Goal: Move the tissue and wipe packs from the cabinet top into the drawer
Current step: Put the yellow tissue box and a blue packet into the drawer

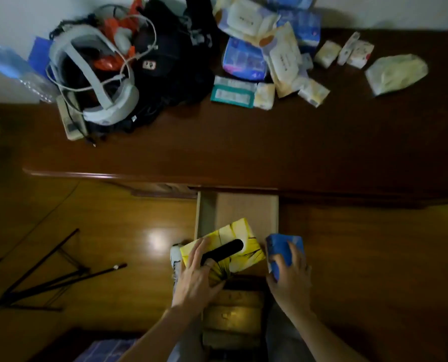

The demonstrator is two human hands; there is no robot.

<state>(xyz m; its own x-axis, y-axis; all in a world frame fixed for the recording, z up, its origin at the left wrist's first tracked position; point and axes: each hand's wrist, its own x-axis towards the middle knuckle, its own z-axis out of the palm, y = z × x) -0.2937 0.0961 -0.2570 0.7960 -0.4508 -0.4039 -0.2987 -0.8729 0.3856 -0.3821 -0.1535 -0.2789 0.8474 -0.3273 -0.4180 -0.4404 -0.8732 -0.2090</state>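
Note:
The drawer [207,212] is pulled out below the dark wooden cabinet top [243,147]. A yellow tissue box [241,236] with a black oval slot lies tilted across the drawer's front. My left hand [196,275] grips its near end. My right hand [290,278] holds a blue tissue pack [280,246] over the drawer's right edge. Several tissue and wipe packs [267,53] lie heaped at the back right of the cabinet top. A teal-edged wipe pack [232,92] lies in front of that heap. A pale crumpled pack [398,73] sits alone at the far right.
A black bag [170,71] with a white headset [97,82] and cables fills the cabinet top's left side. A remote-like device [70,118] lies at the bag's left edge. Black tripod legs [45,280] spread over the wooden floor at the lower left.

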